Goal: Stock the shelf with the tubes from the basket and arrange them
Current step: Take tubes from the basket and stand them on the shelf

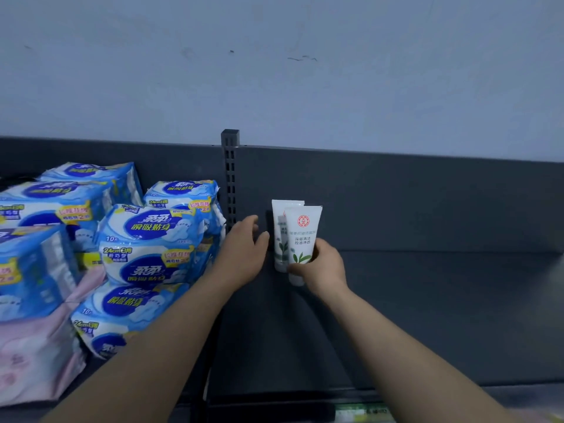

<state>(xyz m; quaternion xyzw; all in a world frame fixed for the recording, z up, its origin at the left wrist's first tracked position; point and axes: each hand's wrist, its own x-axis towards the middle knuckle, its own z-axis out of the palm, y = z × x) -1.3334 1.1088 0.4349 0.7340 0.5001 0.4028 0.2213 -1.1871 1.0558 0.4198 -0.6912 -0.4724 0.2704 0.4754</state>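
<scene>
Two white tubes with green leaf prints stand upright, caps down, on the dark grey shelf (427,315) near its back panel. My right hand (320,267) grips the front tube (302,236) around its lower part. The rear tube (282,227) stands just behind and left of it, partly covered. My left hand (244,251) hovers with relaxed fingers just left of the rear tube, close to it, holding nothing. The basket is out of view.
Blue and white pad packs (146,245) are stacked on the left of the shelf, with pink packs (36,352) below them. A slotted upright post (229,178) divides the back panel. A green price label (360,412) sits on the shelf's front edge.
</scene>
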